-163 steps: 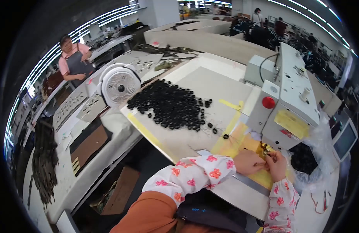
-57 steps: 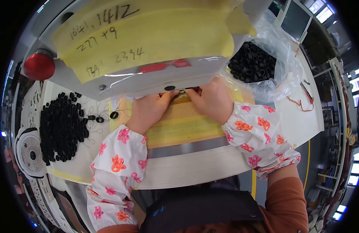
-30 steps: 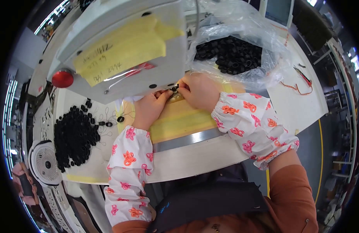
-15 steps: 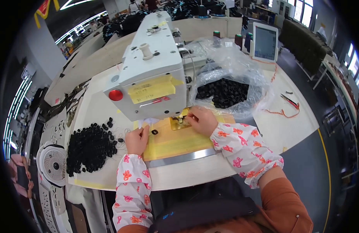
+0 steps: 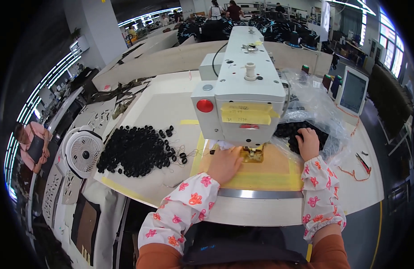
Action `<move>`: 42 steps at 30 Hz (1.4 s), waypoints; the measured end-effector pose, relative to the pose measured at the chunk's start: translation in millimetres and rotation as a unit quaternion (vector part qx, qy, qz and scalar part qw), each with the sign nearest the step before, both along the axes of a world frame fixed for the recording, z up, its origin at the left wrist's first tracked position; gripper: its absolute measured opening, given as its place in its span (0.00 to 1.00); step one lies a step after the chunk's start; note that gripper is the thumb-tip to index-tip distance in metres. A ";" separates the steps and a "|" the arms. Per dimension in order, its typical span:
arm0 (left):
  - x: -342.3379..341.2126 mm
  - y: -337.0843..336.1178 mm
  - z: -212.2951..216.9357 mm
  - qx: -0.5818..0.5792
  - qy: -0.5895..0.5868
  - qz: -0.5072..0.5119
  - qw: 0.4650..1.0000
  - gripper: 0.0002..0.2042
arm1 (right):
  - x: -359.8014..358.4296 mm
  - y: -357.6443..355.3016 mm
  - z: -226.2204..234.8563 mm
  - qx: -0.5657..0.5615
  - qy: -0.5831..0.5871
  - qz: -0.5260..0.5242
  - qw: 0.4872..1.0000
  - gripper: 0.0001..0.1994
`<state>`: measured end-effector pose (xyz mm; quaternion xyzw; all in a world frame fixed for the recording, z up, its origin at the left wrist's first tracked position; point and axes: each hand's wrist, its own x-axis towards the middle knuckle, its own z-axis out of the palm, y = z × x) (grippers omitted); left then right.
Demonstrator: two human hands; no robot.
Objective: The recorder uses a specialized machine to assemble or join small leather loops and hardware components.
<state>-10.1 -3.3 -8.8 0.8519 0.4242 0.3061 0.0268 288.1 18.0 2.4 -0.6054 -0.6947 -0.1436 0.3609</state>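
Observation:
Under the head of a white sewing machine [image 5: 249, 96], my left hand [image 5: 226, 165] lies beside the brass-coloured needle plate [image 5: 253, 155]. Its fingers are drawn together and point away from me; what they hold, if anything, is hidden. A small black loop [image 5: 212, 152] shows by its knuckles. My right hand [image 5: 309, 142] reaches into a clear plastic bag [image 5: 339, 134] of black loops [image 5: 321, 134], its fingers bent down among them. I cannot make out what is between its fingertips. Left of the machine lies a heap of small black pieces [image 5: 133, 150] with loose thread tails.
A white fan [image 5: 83, 153] stands at the table's left edge. Red-handled snips [image 5: 363, 163] and orange cord [image 5: 350, 175] lie at the right. A tablet-like screen [image 5: 353, 92] and thread spools [image 5: 336, 85] stand behind the bag. A person [image 5: 33, 141] is at the far left.
My right hand has gone from the needle area into the bag. My left hand has moved rightward, close to the needle plate. The whole view has swung left.

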 end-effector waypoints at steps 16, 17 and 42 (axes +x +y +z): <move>7.8 18.0 4.0 -0.213 -0.092 0.048 0.971 0.12 | 3.1 -0.3 -2.2 -0.049 -0.033 -0.007 0.998 0.10; 9.3 19.1 2.1 -0.210 -0.097 0.035 0.972 0.10 | 2.4 -1.0 1.8 -0.045 -0.031 -0.014 0.998 0.09; 3.1 12.2 11.2 -0.375 -0.208 -0.100 0.898 0.06 | -111.9 -38.7 2.1 -0.334 0.524 0.241 0.746 0.09</move>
